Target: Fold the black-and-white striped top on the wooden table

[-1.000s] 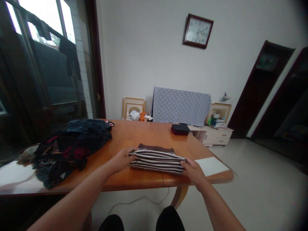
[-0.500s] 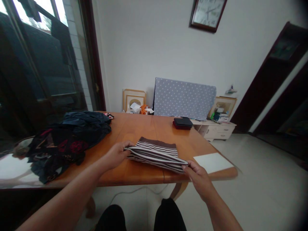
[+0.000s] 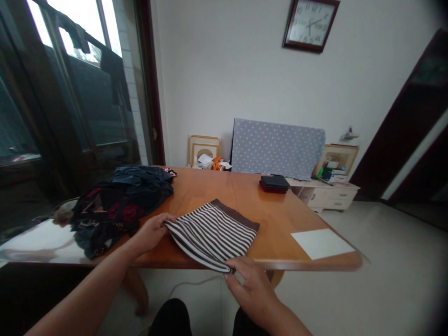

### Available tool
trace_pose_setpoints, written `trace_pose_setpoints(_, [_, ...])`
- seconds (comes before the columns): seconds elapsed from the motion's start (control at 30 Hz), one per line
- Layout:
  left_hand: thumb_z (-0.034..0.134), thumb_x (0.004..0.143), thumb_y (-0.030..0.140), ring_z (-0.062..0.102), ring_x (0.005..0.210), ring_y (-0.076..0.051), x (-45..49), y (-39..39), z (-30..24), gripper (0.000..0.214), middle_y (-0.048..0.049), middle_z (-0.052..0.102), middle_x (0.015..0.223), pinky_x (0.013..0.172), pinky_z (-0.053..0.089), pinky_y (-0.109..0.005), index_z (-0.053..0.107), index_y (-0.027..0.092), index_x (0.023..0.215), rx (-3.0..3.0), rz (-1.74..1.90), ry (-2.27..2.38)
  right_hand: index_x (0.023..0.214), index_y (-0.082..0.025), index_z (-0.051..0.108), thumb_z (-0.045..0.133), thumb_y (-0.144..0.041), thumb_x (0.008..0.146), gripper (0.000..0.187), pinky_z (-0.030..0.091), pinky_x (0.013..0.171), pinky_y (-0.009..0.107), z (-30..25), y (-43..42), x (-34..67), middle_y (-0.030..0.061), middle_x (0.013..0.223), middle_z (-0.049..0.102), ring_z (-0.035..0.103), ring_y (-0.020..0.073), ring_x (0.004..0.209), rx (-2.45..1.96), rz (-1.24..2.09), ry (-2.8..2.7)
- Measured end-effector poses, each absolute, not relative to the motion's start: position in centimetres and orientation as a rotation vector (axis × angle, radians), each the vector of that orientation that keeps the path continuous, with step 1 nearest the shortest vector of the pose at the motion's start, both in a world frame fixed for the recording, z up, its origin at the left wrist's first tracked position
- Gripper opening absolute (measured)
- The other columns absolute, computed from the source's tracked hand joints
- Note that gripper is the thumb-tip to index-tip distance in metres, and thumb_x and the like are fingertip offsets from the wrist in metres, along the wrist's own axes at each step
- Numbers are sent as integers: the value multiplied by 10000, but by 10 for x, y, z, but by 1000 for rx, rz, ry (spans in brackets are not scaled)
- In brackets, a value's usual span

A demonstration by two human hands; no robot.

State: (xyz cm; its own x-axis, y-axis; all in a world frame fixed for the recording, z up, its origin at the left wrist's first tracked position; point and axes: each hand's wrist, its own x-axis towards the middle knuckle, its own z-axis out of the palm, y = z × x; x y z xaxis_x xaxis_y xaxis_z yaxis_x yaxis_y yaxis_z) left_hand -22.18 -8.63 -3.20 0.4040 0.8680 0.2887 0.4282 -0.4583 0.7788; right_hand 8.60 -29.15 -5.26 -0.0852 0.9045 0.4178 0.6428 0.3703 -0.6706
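Observation:
A brown-and-white striped knit piece of clothing with a plain brown band along its far edge lies partly on the wooden table. I cannot make out which garment it is. Its near, folded edge is lifted and bowed between my hands. My left hand pinches the left corner of that edge. Over the table's front edge, my right hand pinches the right corner between thumb and fingers.
A heap of dark clothes covers the table's left side. Dark folded items sit in a stack at the back right. A white sheet lies near the right corner. Behind stand a polka-dot cloth-covered panel and a white cabinet.
The striped garment has turned, its right near corner swinging toward me and leftward with my right hand. More of its striped face now shows. The camera view has shifted slightly left.

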Motion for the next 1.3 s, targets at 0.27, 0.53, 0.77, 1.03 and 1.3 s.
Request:
trace_pose_setpoints(0.27, [687,748,417,664,963,-236,-197,-71,11,345,-62,734,978,955,482,-397,683,153,969,1806,892,958,965,-216,672,540,-463,920,283,434,658,262,-51,-271,111,12,796,648,580,180,746,-1377,693,-1482])
trace_pose_setpoints(0.53, [700,712,417,662,772,-179,-130,-1,16,368,-13,711,841,731,506,-290,625,160,965,1672,844,974,986,-199,663,549,-513,893,347,469,753,297,-60,-224,159,36,891,702,622,218,842,-1404,638,-1229])
trace_pose_setpoints(0.77, [712,687,406,674,853,-248,-70,47,-15,313,-49,728,838,705,497,-296,666,175,893,1747,766,1189,929,-201,663,502,-492,893,335,463,736,309,-78,-192,185,43,873,716,643,230,823,-1583,513,-1191])
trace_pose_setpoints(1.03, [704,673,449,668,826,-246,-66,56,-38,304,-48,719,807,660,479,-281,658,186,819,1747,719,1228,936,-219,650,497,-503,909,324,458,750,301,-81,-190,188,28,881,719,646,222,838,-1586,521,-1207])
trace_pose_setpoints(1.3, [656,665,287,618,643,-165,-111,20,-1,267,24,658,707,586,452,-250,636,189,912,1663,790,1090,1013,-186,636,508,-503,918,354,459,729,283,-55,-218,166,31,882,688,621,196,824,-1475,637,-1218])
